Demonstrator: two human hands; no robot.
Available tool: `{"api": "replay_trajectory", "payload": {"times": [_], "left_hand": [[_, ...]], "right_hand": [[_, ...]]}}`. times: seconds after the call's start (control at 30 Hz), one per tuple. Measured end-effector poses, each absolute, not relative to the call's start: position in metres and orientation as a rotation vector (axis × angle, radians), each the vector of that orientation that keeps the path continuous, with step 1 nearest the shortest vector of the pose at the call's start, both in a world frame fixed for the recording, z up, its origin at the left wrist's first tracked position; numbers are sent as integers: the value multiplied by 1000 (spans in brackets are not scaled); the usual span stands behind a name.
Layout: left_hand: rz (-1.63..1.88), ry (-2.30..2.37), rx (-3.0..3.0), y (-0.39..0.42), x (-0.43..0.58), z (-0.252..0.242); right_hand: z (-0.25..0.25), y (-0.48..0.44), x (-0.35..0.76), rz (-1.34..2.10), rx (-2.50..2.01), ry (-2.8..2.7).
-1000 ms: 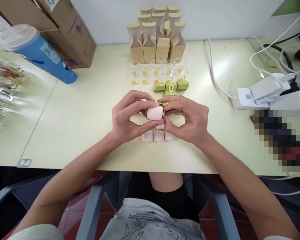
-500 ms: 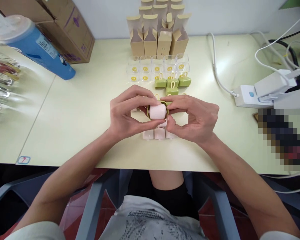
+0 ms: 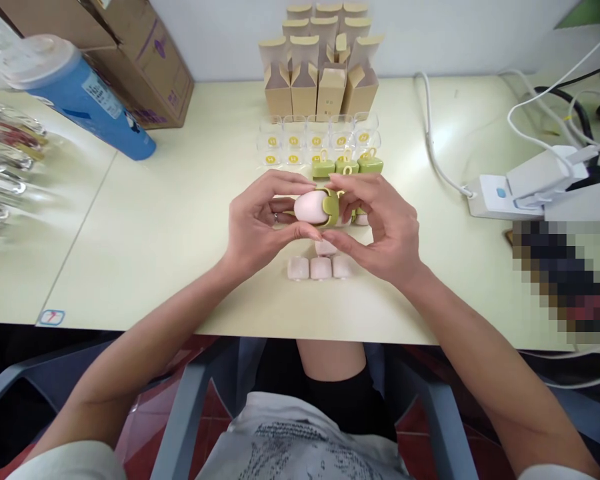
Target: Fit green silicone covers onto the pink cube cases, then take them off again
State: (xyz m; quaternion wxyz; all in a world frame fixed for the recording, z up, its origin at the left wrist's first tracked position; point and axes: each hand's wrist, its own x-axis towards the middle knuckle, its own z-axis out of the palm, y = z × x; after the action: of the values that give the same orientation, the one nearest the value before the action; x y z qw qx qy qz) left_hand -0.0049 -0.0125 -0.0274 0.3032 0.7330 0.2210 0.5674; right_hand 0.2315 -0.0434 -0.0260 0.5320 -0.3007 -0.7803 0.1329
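Above the middle of the cream table (image 3: 155, 233), my left hand (image 3: 260, 223) pinches a small pink case (image 3: 311, 207) between thumb and fingers. My right hand (image 3: 380, 227) grips the green silicone cover (image 3: 331, 207) that sits over the pink case's right end. Below my hands lie several more pink cases (image 3: 320, 267) in a row. Behind my hands stand green covers with yellow loops (image 3: 347, 165) and two rows of clear plastic boxes (image 3: 305, 137).
Several open kraft paper boxes (image 3: 320, 73) stand at the back. A blue bottle (image 3: 75, 93) and a brown carton (image 3: 145, 60) are at the back left, clear wrapped items (image 3: 5, 167) at the far left. A white power strip (image 3: 530, 190) with cables lies at the right.
The pink case has turned on its side, and the green cover now wraps its right end instead of sitting behind it. Both hands rose slightly toward the back.
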Motion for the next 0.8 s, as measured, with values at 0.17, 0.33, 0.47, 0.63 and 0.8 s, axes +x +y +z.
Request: {"api": "replay_trajectory", "payload": {"times": [0.17, 0.33, 0.47, 0.63, 0.8], "left_hand": [[1410, 579, 1876, -12, -1, -33], [1326, 604, 2048, -15, -6, -21], [1385, 689, 2209, -11, -15, -15], [1327, 696, 2218, -6, -18, -13], [1363, 627, 2011, -19, -12, -17]], "right_hand": [[-20, -44, 231, 200, -904, -1919], [-15, -36, 243, 154, -866, -1655], [-16, -21, 263, 155, -839, -1387], [-22, -25, 256, 231, -904, -1542], [-24, -37, 241, 209, -859, -1654]]}}
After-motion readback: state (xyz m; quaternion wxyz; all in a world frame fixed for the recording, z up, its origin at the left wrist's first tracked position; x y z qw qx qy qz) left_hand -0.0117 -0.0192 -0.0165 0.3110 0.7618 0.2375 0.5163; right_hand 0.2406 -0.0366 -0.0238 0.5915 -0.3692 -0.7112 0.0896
